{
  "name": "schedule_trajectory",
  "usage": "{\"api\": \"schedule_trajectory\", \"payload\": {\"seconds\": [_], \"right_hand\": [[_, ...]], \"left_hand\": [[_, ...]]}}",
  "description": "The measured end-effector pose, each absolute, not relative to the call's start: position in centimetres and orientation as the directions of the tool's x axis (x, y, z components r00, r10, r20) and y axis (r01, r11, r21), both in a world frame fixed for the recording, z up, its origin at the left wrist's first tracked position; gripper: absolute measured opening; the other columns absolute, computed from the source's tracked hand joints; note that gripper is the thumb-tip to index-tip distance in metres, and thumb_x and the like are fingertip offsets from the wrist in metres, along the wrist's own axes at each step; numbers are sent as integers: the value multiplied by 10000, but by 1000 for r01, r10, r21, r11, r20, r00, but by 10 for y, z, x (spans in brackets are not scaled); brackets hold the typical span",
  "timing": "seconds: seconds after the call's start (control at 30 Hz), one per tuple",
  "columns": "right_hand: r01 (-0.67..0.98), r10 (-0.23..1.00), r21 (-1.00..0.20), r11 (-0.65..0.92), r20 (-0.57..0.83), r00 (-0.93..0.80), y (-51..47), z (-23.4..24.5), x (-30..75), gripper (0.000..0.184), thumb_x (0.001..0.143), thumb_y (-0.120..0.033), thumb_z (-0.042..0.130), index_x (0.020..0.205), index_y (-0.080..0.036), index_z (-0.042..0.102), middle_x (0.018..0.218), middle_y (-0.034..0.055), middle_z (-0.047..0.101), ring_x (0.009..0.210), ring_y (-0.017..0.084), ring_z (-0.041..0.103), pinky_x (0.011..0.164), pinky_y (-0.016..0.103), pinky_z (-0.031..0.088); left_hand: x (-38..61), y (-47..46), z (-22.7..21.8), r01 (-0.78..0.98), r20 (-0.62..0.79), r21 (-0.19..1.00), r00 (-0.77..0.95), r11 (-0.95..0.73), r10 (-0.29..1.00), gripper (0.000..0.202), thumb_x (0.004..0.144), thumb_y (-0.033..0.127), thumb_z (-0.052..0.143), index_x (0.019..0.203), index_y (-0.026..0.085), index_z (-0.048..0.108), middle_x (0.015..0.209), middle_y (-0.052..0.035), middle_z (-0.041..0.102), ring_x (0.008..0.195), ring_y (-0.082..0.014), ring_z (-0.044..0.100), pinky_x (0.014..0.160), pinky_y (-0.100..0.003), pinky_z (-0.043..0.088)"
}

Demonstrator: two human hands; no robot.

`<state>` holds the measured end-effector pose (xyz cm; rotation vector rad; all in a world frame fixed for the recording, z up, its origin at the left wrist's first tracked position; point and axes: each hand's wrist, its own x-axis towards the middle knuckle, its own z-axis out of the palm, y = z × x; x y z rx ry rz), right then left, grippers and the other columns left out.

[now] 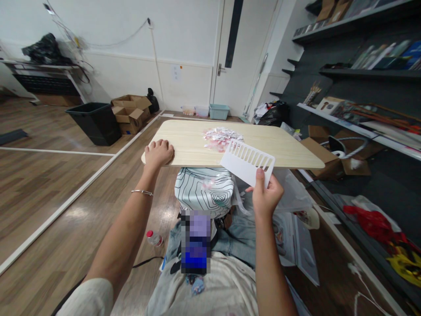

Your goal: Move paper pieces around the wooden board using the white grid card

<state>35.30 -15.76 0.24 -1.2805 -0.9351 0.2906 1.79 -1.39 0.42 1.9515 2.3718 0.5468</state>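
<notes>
A light wooden table top [184, 140] lies across in front of me, with a heap of small pink and white paper scraps [219, 138] near its middle. My left hand [158, 153] rests closed over the table's near left edge, gripping it. My right hand [265, 194] pinches a flat white plastic scraper with slots [247, 163] by its lower corner, holding it tilted over the table's near edge, just right of the scraps. Under the table sits a white bin with a line pattern [204, 189].
A black bin [95, 122] and open cardboard boxes [131, 112] stand on the wooden floor at the left. Dark shelves [362, 74] with clutter run along the right. A small bottle [154, 238] lies on the floor by my left arm. A door [241, 52] is behind.
</notes>
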Motion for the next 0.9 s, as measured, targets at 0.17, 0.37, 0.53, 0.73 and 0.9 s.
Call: {"api": "schedule_trajectory", "payload": {"seconds": [0.17,0.37,0.53,0.73,0.9], "right_hand": [[299,665,-902,313,433,609,-157,2,354,743,841,-915,710,756,-177,714,656,79,725,409,188,600,371,312,479],[323,656,-895,309,446,609,-157,0,356,762,848,-923,701,784,-165,739,673,78,737,432,173,596,380,298,500],[316,633,-890,328,456,626,-156,-1,358,766,847,-922,715,821,-159,770,693,82,765,414,171,595,362,295,496],[300,605,-891,341,452,655,-154,-4,357,754,857,-880,728,887,-130,806,758,123,804,436,192,634,381,315,538],[315,633,-894,320,449,630,-152,-8,355,792,874,-894,693,897,-112,817,809,154,825,485,207,666,422,330,579]], "left_hand": [[19,-15,5,944,205,289,-224,160,953,614,1099,449,268,1517,247,670,1765,-161,567,1636,-403,464,1338,-643,326],[17,-13,3,946,219,289,-214,146,952,602,1097,440,284,1496,234,685,1744,-180,587,1615,-420,484,1321,-668,340],[16,-12,1,950,229,282,-204,136,952,585,1098,430,291,1473,236,696,1719,-186,612,1591,-425,504,1300,-679,358],[17,-13,2,951,228,277,-206,139,952,592,1102,424,285,1479,220,693,1719,-194,609,1594,-423,503,1301,-668,366],[18,-13,3,951,221,272,-211,147,952,611,1105,429,274,1493,195,685,1734,-198,592,1611,-418,494,1314,-656,359]]}}
